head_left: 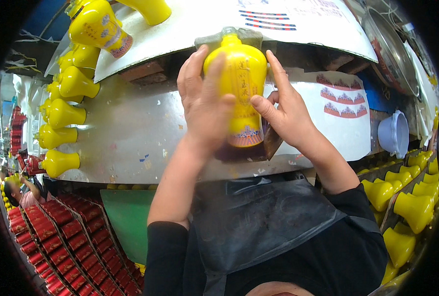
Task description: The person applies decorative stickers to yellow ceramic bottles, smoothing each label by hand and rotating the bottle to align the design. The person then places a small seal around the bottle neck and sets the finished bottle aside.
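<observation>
The yellow bottle (249,56) is positioned between both hands over the grey surface (135,128), neck directed away from the person. The left hand (203,101), blurred, overlaps the bottle's left side; its fingers are extended and apart. The right hand (288,109) is at the bottle's right side, with thumb and index finger spread apart; grip pressure cannot be determined. To the right is a white decal sheet (350,137), followed by a lavender bucket (393,134). A row of yellow bottles (63,163) lines the surface's left end. Red cylinders (64,237) are racked at lower left.
</observation>
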`<state>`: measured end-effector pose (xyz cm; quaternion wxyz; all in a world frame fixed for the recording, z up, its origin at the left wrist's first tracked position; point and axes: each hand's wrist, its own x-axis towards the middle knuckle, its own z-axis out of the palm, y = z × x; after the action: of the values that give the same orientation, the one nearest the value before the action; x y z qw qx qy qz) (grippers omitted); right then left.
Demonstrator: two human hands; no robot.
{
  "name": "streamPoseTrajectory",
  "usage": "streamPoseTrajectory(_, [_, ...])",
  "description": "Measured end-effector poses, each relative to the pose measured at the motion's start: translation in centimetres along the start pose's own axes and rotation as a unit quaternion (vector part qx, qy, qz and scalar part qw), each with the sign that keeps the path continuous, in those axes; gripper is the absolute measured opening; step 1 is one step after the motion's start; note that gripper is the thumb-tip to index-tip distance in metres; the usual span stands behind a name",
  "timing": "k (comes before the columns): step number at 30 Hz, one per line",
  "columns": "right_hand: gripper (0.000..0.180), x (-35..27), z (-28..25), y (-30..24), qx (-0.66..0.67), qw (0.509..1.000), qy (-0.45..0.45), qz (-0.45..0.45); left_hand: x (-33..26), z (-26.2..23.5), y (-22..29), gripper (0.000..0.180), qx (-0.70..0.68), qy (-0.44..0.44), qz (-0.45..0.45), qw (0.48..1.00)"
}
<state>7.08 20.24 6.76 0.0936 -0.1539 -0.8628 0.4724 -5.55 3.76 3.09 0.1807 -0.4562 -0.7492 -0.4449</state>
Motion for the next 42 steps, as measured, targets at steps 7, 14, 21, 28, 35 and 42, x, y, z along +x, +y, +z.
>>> streamPoseTrajectory(7, [0.100, 0.1, 0.5, -0.4, -0.044, 0.999, -0.010, 0.001, 2.0, -0.2, -0.7, 0.060, 0.065, -0.070, 0.048, 0.994])
streamPoseTrajectory(14, [0.108, 0.2, 0.7, -0.1, -0.067, 0.998, -0.008, 0.003, 1.8, -0.2, -1.2, 0.062, 0.041, -0.072, 0.045, 0.996])
streamPoseTrajectory(21, [0.087, 0.2, -0.5, -1.1, -0.034, 0.999, 0.020, -0.028, 1.7, -0.8, -1.1, 0.067, -0.002, -0.052, 0.033, 0.998])
streamPoseTrajectory(28, [0.046, 2.8, -1.0, -1.5, -0.202, 0.956, 0.052, -0.208, 1.9, -0.1, -0.4, 0.070, 0.079, -0.065, 0.023, 0.994])
streamPoseTrajectory(35, [0.050, 3.4, -0.5, -1.2, -0.214, 0.939, 0.091, -0.252, 1.7, 0.1, -1.7, 0.079, 0.008, -0.067, 0.012, 0.998])
streamPoseTrajectory(42, [0.072, 2.6, -1.5, 0.5, -0.045, 0.988, 0.018, -0.144, -3.3, 0.6, 1.5, 0.103, -0.360, -0.053, -0.269, 0.892])
